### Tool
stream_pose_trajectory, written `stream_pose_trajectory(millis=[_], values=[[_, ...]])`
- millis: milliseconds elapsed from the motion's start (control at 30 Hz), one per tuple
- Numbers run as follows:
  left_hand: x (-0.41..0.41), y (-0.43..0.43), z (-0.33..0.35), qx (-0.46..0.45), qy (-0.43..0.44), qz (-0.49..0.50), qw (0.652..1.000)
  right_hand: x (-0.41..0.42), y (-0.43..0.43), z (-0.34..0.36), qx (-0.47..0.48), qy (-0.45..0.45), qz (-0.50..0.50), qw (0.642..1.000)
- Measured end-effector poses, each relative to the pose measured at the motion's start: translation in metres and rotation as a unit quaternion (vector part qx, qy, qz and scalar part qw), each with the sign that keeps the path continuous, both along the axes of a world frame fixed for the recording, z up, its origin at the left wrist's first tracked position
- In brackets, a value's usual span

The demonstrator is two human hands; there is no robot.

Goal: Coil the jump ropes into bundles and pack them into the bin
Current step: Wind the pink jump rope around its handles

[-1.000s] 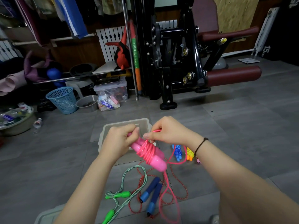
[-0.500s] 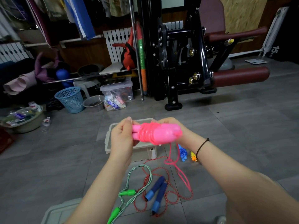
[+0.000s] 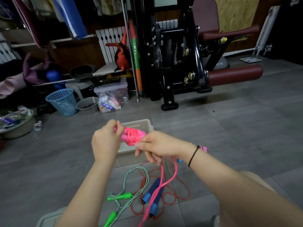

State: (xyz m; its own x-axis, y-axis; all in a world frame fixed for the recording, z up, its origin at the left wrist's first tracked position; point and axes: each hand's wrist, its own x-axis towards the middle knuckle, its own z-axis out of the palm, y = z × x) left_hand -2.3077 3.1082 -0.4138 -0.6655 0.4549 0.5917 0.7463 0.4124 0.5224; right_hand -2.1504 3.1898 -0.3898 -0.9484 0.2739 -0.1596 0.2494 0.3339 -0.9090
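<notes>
The person holds the pink jump rope (image 3: pixel 133 136) in the air, just in front of the bin (image 3: pixel 141 126) and a little above its open top. The left hand (image 3: pixel 105 143) is closed around the end of the two pink handles, which lie side by side. This makes a firm core, so the cord can be wound around them. Many turns already sit tight on the handles.

The right hand (image 3: pixel 159 145) is on the near right side of the bin. Its fingers are curled around the free cord (image 3: pixel 175 169) close to the bundle, I think to keep the cord under tension while it is guided for another turn. From this hand the rest of the cord hangs down in a long loop to the floor (image 3: pixel 229 145) in front of the bin, so some length is not yet wound.

The bin stands open and close by, probably so that the finished bundle can go in with a short reach. Its inside is mostly hidden by the hands.

In front of the bin, nearer to the person, two more ropes lie loose on the floor: a green jump rope (image 3: pixel 121 196) with green handles, and just beside it a red jump rope (image 3: pixel 151 189) with blue handles. The hanging pink cord crosses over the blue handles and could snag them.
</notes>
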Motion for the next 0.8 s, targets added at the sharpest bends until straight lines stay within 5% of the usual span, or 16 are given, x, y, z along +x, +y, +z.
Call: stream_pose_trajectory(millis=[133, 300, 567, 800], values=[[0.002, 0.002, -0.004, -0.039, 0.096, -0.136, 0.985, 0.008, 0.021, 0.007, 0.102, 0.048, -0.081, 0.990], [0.013, -0.007, 0.002, -0.018, 0.036, -0.226, 0.973, 0.011, 0.037, 0.006, 0.130, 0.062, -0.111, 0.983], [0.038, -0.014, 0.018, 0.136, -0.268, -0.289, 0.909, 0.006, 0.037, 0.002, 0.016, 0.095, -0.121, 0.988], [0.038, -0.004, 0.024, 0.349, -0.534, -0.152, 0.755, -0.004, 0.031, -0.003, -0.026, 0.100, -0.146, 0.984]])
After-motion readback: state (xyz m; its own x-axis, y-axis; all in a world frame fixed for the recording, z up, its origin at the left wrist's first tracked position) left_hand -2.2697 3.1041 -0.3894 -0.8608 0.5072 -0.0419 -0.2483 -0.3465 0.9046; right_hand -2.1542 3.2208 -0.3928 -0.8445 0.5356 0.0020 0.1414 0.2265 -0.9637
